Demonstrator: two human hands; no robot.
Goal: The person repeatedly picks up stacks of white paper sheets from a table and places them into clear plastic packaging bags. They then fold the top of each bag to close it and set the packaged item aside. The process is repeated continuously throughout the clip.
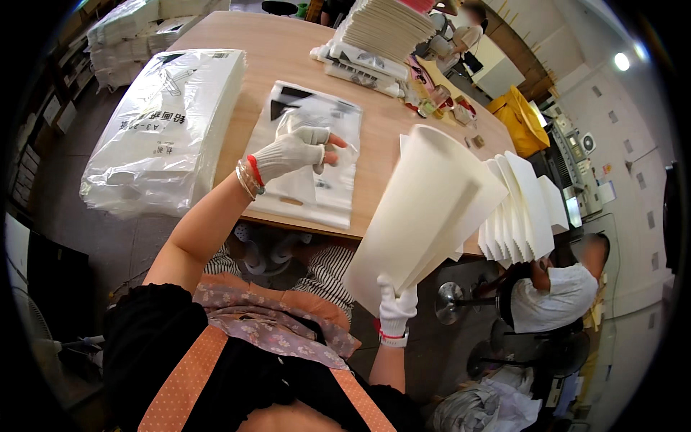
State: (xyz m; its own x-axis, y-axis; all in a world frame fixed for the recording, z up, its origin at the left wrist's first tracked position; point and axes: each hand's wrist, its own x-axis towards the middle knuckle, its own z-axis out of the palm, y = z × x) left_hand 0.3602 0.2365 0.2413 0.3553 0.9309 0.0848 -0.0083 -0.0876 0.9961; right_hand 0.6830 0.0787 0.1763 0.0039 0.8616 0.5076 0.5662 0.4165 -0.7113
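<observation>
My right hand (397, 308), in a white knit glove, grips the lower edge of several large white paper sheets (425, 201). The sheets stand tilted over the table's front edge, and their upper end curls over. My left hand (295, 153), in a fingertip-less white glove, hovers over a flat stack of clear plastic bags (317, 209) with black print. Its bare fingertips point right and are spread, and I see nothing held in them. Whether the palm touches the bags I cannot tell.
A thick plastic-wrapped stack (162, 137) stands on the left of the wooden table (252, 36). Fanned white paper bundles (515, 209) lie at the right edge. At the back are a tall paper pile (385, 29) and a yellow bag (518, 122). A person (554, 295) sits at right.
</observation>
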